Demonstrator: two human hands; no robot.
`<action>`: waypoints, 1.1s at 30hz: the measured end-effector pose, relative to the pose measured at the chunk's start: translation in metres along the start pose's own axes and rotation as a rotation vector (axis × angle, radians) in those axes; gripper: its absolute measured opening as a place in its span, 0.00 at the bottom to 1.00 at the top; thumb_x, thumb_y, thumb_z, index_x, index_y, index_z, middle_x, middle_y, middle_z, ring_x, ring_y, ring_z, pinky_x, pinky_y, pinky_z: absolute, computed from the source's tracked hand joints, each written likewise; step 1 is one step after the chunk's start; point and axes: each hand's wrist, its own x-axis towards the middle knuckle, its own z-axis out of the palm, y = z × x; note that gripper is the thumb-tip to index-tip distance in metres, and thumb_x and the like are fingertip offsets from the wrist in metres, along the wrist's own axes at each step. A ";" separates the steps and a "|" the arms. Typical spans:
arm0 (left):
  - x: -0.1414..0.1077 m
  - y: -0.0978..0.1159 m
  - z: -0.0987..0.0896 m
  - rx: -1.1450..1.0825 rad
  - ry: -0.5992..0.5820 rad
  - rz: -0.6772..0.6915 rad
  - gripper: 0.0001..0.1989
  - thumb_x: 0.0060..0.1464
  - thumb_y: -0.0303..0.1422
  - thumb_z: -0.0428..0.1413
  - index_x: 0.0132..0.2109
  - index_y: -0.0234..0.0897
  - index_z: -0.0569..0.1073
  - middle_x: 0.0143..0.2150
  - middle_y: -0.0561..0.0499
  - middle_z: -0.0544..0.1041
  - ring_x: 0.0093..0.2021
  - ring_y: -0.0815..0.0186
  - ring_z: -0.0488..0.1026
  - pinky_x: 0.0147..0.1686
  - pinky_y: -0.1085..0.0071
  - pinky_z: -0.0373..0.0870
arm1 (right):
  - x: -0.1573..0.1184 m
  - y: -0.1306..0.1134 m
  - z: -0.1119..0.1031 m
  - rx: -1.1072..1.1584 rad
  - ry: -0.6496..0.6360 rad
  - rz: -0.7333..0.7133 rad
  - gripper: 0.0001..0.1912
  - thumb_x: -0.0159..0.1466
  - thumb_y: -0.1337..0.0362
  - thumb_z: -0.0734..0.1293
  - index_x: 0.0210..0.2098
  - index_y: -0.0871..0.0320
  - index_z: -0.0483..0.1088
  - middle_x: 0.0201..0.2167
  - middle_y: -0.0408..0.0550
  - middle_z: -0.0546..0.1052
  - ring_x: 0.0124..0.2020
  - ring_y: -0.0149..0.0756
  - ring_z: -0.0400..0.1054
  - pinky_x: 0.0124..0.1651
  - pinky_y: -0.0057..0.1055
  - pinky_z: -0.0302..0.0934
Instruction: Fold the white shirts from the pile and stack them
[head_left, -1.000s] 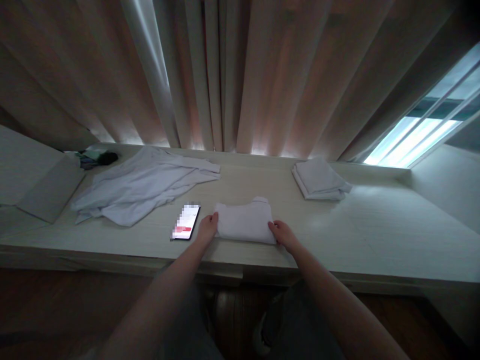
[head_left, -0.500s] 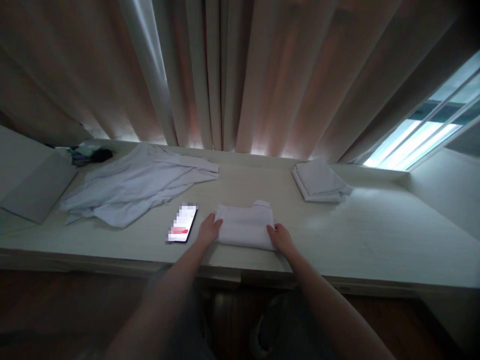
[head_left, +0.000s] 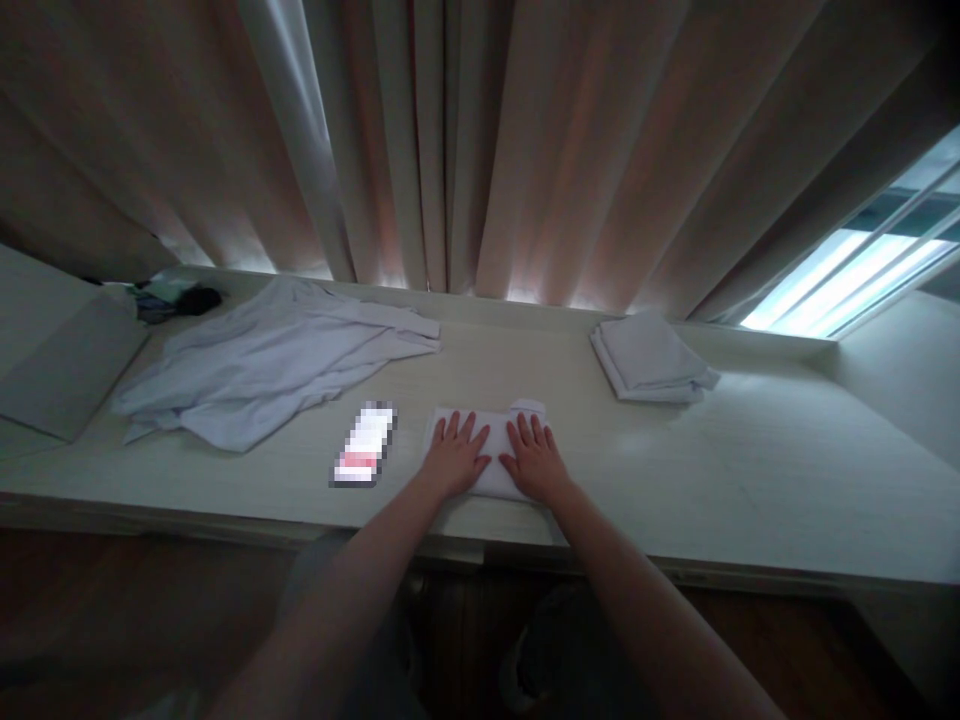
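Centrally, folded white garment (head_left: 491, 432) on table (head_left: 750, 480), under both palms. Left hand (head_left: 453, 455) and right hand (head_left: 532, 458): fingers spread flat, gripping nothing. Phone (head_left: 364, 457) just left.

left hand (head_left: 456, 459): bare, no ring, no watch or band at the wrist | right hand (head_left: 534, 462): bare too, nothing on the fingers (head_left: 529, 431) | forearms: both uncovered, no sleeve in view | lower body: grey garment over the lap, dim and blurred, cut unclear
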 end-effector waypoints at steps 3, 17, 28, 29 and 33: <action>0.002 -0.006 0.012 -0.027 -0.036 -0.033 0.30 0.54 0.47 0.42 0.62 0.45 0.51 0.66 0.49 0.44 0.64 0.48 0.34 0.58 0.49 0.30 | 0.000 0.004 0.011 -0.016 -0.003 0.024 0.33 0.62 0.48 0.50 0.62 0.60 0.46 0.64 0.52 0.41 0.63 0.50 0.26 0.60 0.50 0.29; -0.005 -0.012 0.012 0.009 -0.014 -0.063 0.30 0.53 0.49 0.42 0.62 0.46 0.51 0.65 0.50 0.45 0.64 0.50 0.32 0.58 0.48 0.29 | -0.004 0.010 0.011 -0.014 -0.043 -0.002 0.34 0.62 0.48 0.50 0.62 0.60 0.45 0.64 0.52 0.41 0.63 0.48 0.26 0.61 0.49 0.30; -0.013 -0.023 0.015 -0.015 -0.003 -0.092 0.31 0.55 0.49 0.39 0.62 0.43 0.50 0.66 0.47 0.43 0.64 0.52 0.30 0.58 0.50 0.30 | -0.007 0.016 0.016 -0.006 -0.015 -0.005 0.35 0.62 0.47 0.50 0.62 0.62 0.44 0.64 0.52 0.40 0.63 0.47 0.27 0.61 0.47 0.32; -0.013 -0.023 0.014 -0.013 -0.007 -0.096 0.31 0.55 0.49 0.39 0.62 0.43 0.49 0.66 0.47 0.42 0.64 0.52 0.31 0.58 0.49 0.30 | -0.007 0.016 0.016 -0.004 -0.016 -0.003 0.35 0.62 0.47 0.50 0.62 0.62 0.44 0.64 0.52 0.40 0.63 0.47 0.27 0.61 0.47 0.32; -0.017 -0.021 0.014 -0.011 -0.025 -0.111 0.31 0.54 0.50 0.39 0.62 0.43 0.49 0.66 0.47 0.43 0.64 0.52 0.32 0.58 0.49 0.31 | -0.010 0.017 0.015 0.000 -0.031 -0.013 0.36 0.62 0.47 0.50 0.62 0.63 0.44 0.64 0.53 0.40 0.63 0.47 0.27 0.61 0.47 0.32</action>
